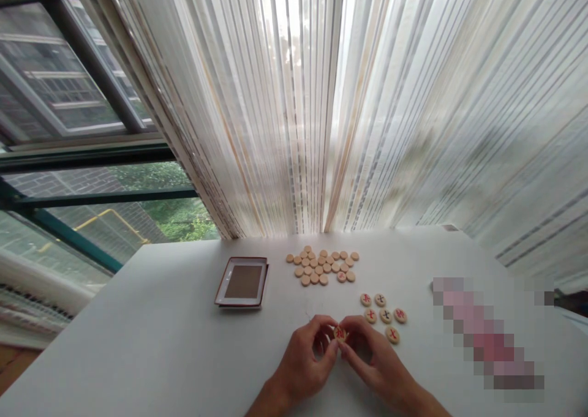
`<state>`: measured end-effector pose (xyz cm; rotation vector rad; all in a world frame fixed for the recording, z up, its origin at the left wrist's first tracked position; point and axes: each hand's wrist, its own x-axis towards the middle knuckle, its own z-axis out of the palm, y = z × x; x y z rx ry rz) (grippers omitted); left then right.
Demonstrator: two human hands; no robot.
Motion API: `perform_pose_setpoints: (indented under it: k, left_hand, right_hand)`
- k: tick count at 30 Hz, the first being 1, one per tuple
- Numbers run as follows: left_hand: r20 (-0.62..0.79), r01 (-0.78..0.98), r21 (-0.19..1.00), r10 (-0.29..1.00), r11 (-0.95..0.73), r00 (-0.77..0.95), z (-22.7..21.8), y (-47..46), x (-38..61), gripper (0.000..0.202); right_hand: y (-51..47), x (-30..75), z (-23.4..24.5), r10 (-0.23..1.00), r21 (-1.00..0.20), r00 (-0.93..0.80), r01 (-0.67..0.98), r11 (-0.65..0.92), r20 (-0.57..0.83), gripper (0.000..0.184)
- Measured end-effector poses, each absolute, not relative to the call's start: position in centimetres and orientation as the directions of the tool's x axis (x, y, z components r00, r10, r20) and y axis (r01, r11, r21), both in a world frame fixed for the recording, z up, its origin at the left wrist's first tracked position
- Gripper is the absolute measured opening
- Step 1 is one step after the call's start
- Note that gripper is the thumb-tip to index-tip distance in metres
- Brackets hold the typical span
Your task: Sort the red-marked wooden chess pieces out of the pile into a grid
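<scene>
Both hands together near the table's front edge: left hand (305, 359) and right hand (374, 362) clamp one round piece (340, 334) between fingertips, red character facing up, rim partly covered by the fingers. Clock taken from that piece, 12 toward the curtain.

Between 1 and 3 o'clock, just beside the right hand: six face-up pieces (385, 315), four marked red, two black. They sit between the held piece and a pixelated pinkish object (487, 337) farther out at 3; can't tell what it is. At 12, a loose cluster of plain-topped pieces (327, 267), many touching; one near its front right shows a red mark. At 10, a tray (248, 261), well apart from the left hand.

Materials: pieces are pale, wood-look discs, thick, rounded edges. Tray roughly rectangular, pale sloping walls, reddish-brown rim, flat brown base. Table (138, 337) smooth, matte white. Curtain (294, 129) sheer, vertical stripes in white, grey and tan, hanging at the table's far edge. Window (87, 126) at 10, dark frame, brick and foliage outside.
</scene>
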<state>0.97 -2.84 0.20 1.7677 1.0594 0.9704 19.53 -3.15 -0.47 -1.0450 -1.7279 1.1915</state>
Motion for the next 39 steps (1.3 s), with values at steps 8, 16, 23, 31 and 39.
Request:
perform_pose_setpoints:
  k: [8,16,23,31,39]
  left_hand:
    - [0.185,0.285,0.914,0.922,-0.289,0.341,0.4,-2.9,1.0,0.021]
    - [0.209,0.339,0.885,0.923,-0.319,0.322,-0.2,-3.0,1.3,0.026]
    - [0.221,0.386,0.854,0.915,-0.348,0.337,-0.6,-3.0,1.5,0.031]
    - [0.234,0.415,0.832,0.912,-0.368,0.338,-0.6,-2.9,1.5,0.029]
    - [0.22,0.376,0.86,0.914,-0.346,0.341,-0.3,-2.8,1.2,0.025]
  right_hand:
    - [-2.9,19.7,-0.3,0.916,-0.977,-0.378,0.106,0.187,0.134,0.017]
    - [-2.8,19.1,0.0,0.938,-0.974,-0.328,0.152,0.171,0.113,0.018]
    - [-2.5,18.9,-0.8,0.965,-0.949,-0.248,0.275,0.156,0.087,0.027]
    - [-2.7,19.0,-0.8,0.966,-0.947,-0.236,0.274,0.169,0.104,0.031]
    - [-2.8,19.3,-0.9,0.959,-0.955,-0.247,0.222,0.196,0.14,0.028]
